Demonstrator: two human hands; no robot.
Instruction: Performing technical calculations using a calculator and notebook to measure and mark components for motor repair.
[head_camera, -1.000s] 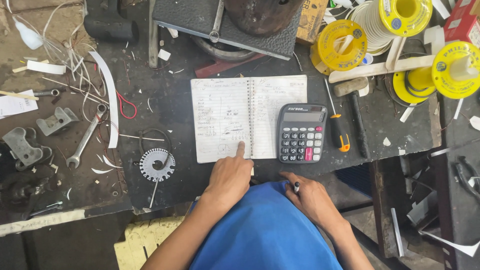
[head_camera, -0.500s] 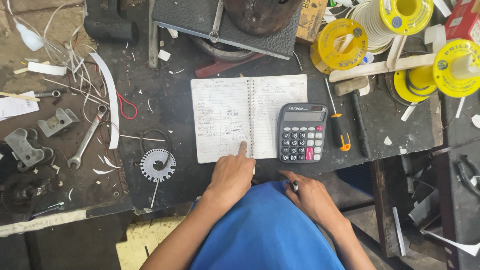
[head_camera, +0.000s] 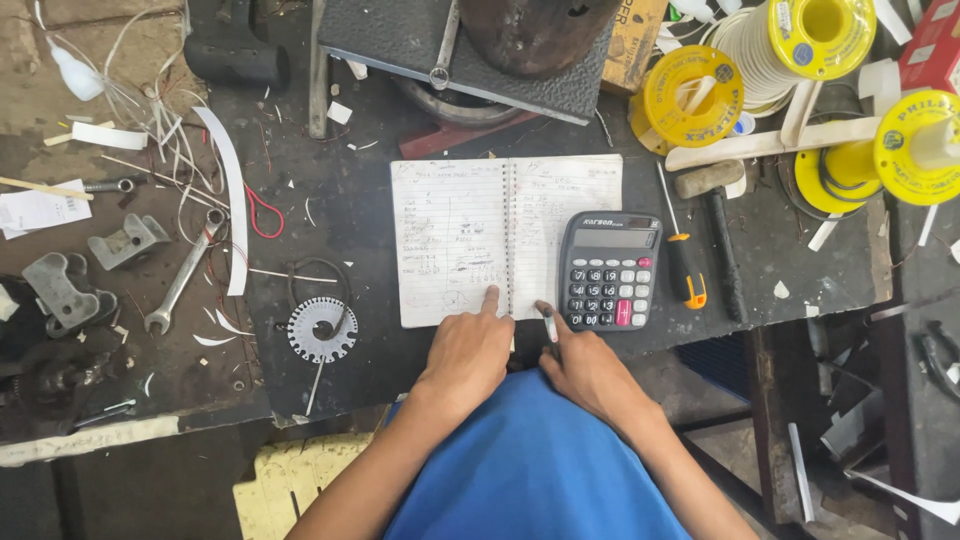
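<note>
- Far left on the dark workbench (head_camera: 340, 215) lie two grey metal brackets (head_camera: 62, 288), with a small white paper slip (head_camera: 38, 210) above them.
- Just right of those, an open-ended spanner (head_camera: 183, 272) lies slanted, beside a long white strip (head_camera: 228, 195) and a loop of red wire (head_camera: 262, 212).
- A round toothed gauge disc (head_camera: 322, 329) rests near the front edge of the bench, under a thin dark wire ring.
- The spiral-bound notebook (head_camera: 505, 235) lies open and flat in the middle of the bench, its lined pages covered in handwriting.
- The left hand (head_camera: 468, 355) holds nothing; its forefinger is stretched out, with the tip pressed on the bottom of the notebook's left page close to the spiral, and the other fingers are curled under.
- The right hand (head_camera: 590, 370) is closed loosely round a pen (head_camera: 549, 325), whose tip points at the lower edge of the right page, just beside the calculator.
- The grey desk calculator (head_camera: 609, 270) sits partly on the notebook's right page, tilted slightly.
- Next to it lies a screwdriver (head_camera: 680, 250) with an orange and black handle, then a hammer (head_camera: 718, 230) with a dark handle.
- Along the top right stand yellow wire spools (head_camera: 692, 95).
- The person's blue shirt (head_camera: 535, 470) fills the bottom centre.
</note>
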